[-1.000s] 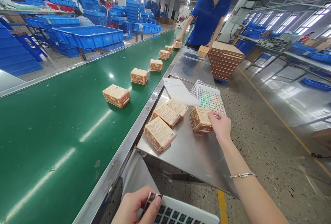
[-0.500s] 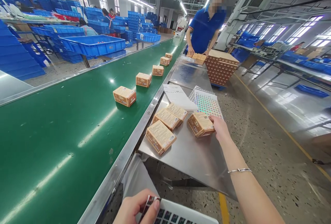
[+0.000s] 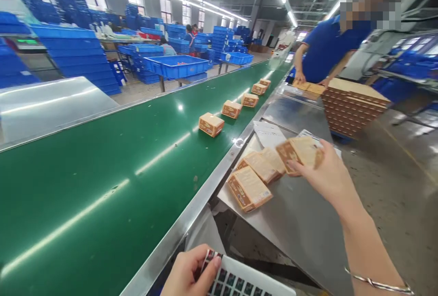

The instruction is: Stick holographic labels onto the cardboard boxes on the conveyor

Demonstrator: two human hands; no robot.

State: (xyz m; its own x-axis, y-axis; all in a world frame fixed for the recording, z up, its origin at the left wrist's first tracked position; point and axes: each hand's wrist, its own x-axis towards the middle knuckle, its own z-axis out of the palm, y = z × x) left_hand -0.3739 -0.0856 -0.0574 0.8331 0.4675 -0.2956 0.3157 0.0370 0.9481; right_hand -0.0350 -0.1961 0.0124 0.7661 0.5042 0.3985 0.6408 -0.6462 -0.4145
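Observation:
My right hand [image 3: 328,177] grips a small brown carton [image 3: 299,155], thumb on the near side and fingers over the far edge; motion smears it slightly. Just left of it, several similar cartons [image 3: 249,189] lie close together on the metal side table [image 3: 294,223]. Low in the view, my left hand [image 3: 191,271] pinches the corner of a sticker sheet [image 3: 244,282] with rows of small dark labels. Behind the held carton lie white sheets [image 3: 268,134], partly covered by it.
A green conveyor belt [image 3: 112,205] runs along the left, carrying a line of cartons [image 3: 211,125]. Beyond the side table a person in a blue shirt [image 3: 325,49] stands beside stacked cartons [image 3: 356,106]. Blue crates [image 3: 178,67] stand across the belt.
My right hand has closed round the carton and lifted it up off the table, toward the other cartons. The view has swung left. My left hand still pinches the sticker sheet.

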